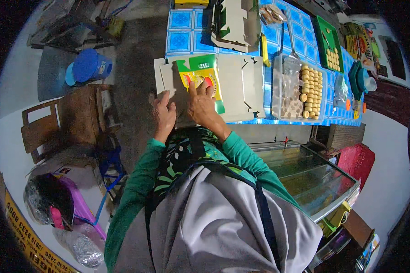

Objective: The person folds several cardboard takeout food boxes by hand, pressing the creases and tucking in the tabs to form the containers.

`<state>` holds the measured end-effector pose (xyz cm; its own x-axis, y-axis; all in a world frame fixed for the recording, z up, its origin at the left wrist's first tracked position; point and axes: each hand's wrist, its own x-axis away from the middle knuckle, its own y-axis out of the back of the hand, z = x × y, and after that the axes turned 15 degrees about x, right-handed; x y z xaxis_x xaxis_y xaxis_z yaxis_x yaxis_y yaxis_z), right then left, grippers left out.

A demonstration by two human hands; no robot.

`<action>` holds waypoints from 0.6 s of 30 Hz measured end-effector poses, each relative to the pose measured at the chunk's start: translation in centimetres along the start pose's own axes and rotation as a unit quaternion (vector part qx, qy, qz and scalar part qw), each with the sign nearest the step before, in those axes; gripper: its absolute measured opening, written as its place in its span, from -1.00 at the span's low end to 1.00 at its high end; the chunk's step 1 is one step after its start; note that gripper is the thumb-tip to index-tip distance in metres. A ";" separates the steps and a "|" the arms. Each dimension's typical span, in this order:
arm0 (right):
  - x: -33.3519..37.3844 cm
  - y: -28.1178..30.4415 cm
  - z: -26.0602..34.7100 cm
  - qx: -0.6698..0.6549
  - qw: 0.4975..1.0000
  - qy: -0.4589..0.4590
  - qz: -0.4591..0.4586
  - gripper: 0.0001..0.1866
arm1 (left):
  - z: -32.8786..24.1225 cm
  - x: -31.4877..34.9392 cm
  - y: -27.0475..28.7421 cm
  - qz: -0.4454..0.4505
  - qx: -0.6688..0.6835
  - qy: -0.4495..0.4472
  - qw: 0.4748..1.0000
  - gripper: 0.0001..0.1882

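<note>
A green, yellow and red printed paper sheet (199, 73) lies on a flat, unfolded pale cardboard box (237, 86) at the near edge of the table. My right hand (204, 107) rests on the sheet's lower part, its fingers spread and pressed down on the print. My left hand (165, 116) is at the cardboard's left edge, thumb and fingers apart, with nothing seen in it. Whether its fingertips touch the cardboard, I cannot tell.
A blue checked cloth (182, 38) covers the table. More box cardboard (236, 25) lies beyond. To the right stand a clear plastic tub (278, 107) with rows of small round cakes (312, 86) and a green tray (325, 34). A glass case (305, 177) stands at my right.
</note>
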<state>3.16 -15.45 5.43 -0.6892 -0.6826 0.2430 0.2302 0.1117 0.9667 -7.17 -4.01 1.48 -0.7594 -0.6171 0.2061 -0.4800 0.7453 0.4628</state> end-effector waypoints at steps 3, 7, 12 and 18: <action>-0.5 -1.0 1.0 0.018 0.999 -0.008 0.036 -0.10 | 1.0 0.3 -0.5 -0.021 0.008 -0.030 0.999 -0.50; -0.3 -0.1 1.4 0.086 0.994 0.007 0.069 -0.15 | 2.8 -0.2 -1.0 -0.039 0.113 -0.039 0.992 -0.50; -0.9 0.0 -2.6 -0.039 0.996 0.010 -0.080 -0.23 | 3.1 -0.3 0.2 0.014 0.105 0.050 0.993 -0.53; -3.1 -0.7 -4.0 0.015 0.982 -0.024 -0.186 -0.39 | -2.4 0.8 -0.6 -0.001 -0.093 -0.147 0.985 -0.61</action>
<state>7.90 -16.31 3.69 -0.7542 -0.6447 -0.1249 -0.0633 -0.1180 0.9910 -6.44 -5.53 3.44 -0.8663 -0.4978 -0.0412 -0.4131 0.6678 0.6191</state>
